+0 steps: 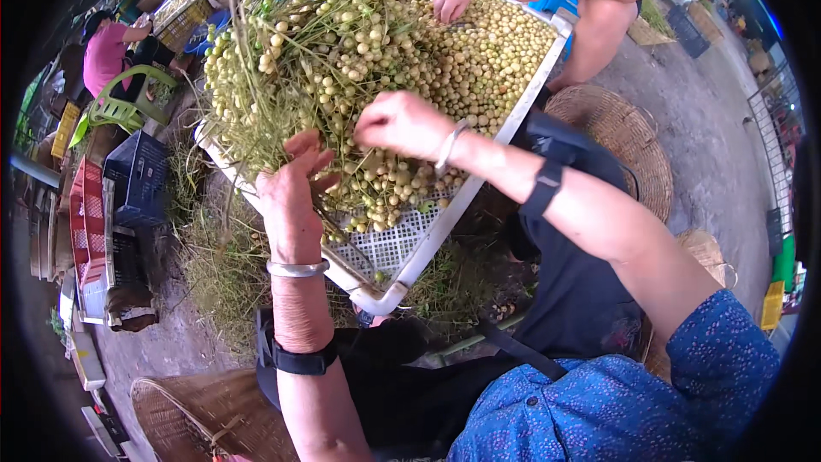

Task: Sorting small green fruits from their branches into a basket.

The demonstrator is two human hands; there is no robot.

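Note:
A big heap of stemmed round yellow-green fruit [342, 43] lies on a white perforated plastic tray [389, 244] in front of me. My left hand [292, 197] is at the near left side of the heap, its fingers loosely curled and apart among the thin stems. I cannot see it grip anything. My right hand [402, 124] is just above the fruit, to the right of my left. Its fingertips are pinched together, and whatever they hold is hidden. Loose picked fruit [505, 38] covers the tray's far right part.
Across the tray, another person's hand [452, 0] touches the loose fruit. Stripped stems [227, 265] litter the floor. Woven baskets [611, 137] stand at the right, and a woven cone-shaped hat or basket [205, 415] lies near left. Blue crates [137, 175] and a green chair [128, 107] stand left.

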